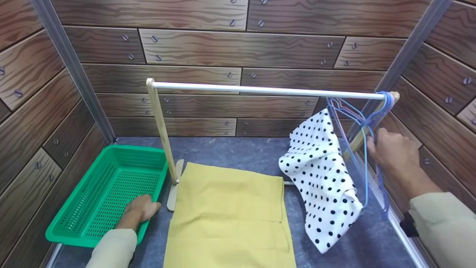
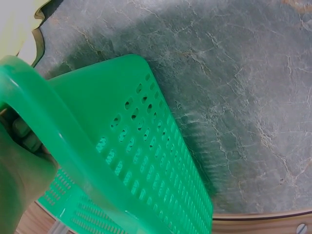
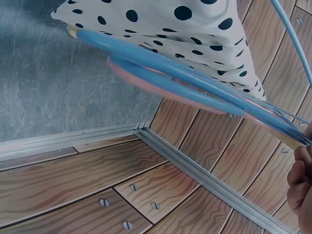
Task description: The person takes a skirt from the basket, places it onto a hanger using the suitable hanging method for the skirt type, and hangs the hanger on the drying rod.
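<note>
My left hand [image 1: 143, 207] grips the near right rim of a green plastic basket [image 1: 80, 186]. In the left wrist view the fingers [image 2: 30, 140] curl under that rim [image 2: 73, 141]. At the rack's right end, my right hand [image 1: 398, 150] holds a bunch of blue and pink hangers [image 1: 366, 167] hooked on the white rail [image 1: 267, 90]. The right wrist view shows its curled fingers [image 3: 298, 187] at one end of the hangers [image 3: 185, 83]. A white cloth with black dots [image 1: 327, 178] hangs on one of the hangers, beside this hand.
A yellow cloth [image 1: 230, 219] lies flat on the grey marbled surface [image 1: 223, 147], between basket and dotted cloth. The rack's wooden left post [image 1: 161, 130] stands close to the basket. Wood-patterned walls [image 1: 193, 48] enclose the back and both sides.
</note>
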Motion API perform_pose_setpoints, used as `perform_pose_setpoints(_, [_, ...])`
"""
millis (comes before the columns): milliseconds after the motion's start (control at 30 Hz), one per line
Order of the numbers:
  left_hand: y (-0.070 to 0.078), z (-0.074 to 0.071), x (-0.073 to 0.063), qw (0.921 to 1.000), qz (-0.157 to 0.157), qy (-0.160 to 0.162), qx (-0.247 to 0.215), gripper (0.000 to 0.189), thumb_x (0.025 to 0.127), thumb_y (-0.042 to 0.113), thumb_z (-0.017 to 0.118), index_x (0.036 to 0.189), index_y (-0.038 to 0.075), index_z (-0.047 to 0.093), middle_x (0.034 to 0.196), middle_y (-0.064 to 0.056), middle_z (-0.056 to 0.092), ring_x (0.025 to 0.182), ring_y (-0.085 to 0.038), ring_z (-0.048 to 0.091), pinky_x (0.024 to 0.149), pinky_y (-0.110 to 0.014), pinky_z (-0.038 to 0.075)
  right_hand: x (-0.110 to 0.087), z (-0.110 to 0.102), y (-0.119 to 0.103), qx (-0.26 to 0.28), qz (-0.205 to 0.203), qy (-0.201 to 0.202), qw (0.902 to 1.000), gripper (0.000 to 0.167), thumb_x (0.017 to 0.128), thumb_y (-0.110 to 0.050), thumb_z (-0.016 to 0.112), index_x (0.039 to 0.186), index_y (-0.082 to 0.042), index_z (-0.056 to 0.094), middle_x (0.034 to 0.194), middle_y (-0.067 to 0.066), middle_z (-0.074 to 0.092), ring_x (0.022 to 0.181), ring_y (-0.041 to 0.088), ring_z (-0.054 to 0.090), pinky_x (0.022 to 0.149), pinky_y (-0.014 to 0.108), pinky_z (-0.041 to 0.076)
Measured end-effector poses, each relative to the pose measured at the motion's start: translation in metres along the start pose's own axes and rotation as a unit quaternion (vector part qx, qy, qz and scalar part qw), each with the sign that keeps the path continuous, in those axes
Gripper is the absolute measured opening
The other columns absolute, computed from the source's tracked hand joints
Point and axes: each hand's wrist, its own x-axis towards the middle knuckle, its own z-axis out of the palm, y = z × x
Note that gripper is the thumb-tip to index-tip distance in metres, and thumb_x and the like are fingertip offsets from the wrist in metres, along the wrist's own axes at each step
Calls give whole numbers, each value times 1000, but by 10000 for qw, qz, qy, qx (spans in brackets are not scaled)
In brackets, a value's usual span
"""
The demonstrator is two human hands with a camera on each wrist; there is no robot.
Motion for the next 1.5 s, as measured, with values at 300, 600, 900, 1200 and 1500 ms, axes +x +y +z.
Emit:
perform_pose_setpoints(300, [0,-1,-1,10000,34,6,-69,23,88,28,52,72,10,50,71,-7,48,64,-22,46,60,-34,35,-2,-3,0,-153,-608,935,9936,32,86,-19,55,61,-1,47,46,18,44,39,37,41,39,54,32])
perform_pose_setpoints(600, [0,-1,-1,10000,-4,-37,-63,23,88,28,51,73,10,51,71,-8,49,65,-22,47,60,-35,36,-4,-22,-3,-25,-314,377,9988,28,87,-20,54,67,-1,50,52,19,48,45,38,45,43,58,35])
perform_pose_setpoints(900, [1,-2,0,9999,-36,-103,-90,23,89,28,50,77,9,51,75,-9,49,68,-24,48,63,-36,36,-12,-28,4,211,-522,514,9971,29,88,-17,53,62,-6,47,50,12,44,45,33,43,43,56,35])
perform_pose_setpoints(1200, [-1,2,1,9999,-114,-70,-87,22,87,28,51,76,9,51,74,-9,49,67,-23,47,62,-36,36,-3,-20,-1,484,-796,1251,9878,28,90,-13,54,64,-5,45,48,16,43,42,38,41,45,57,33])
perform_pose_setpoints(1500, [-1,-1,0,9999,-52,-27,-114,23,87,28,51,73,9,50,71,-8,48,64,-22,46,60,-35,35,-6,-7,-2,629,-437,1353,9878,26,92,-13,56,70,-2,49,54,19,48,46,38,44,48,57,35])
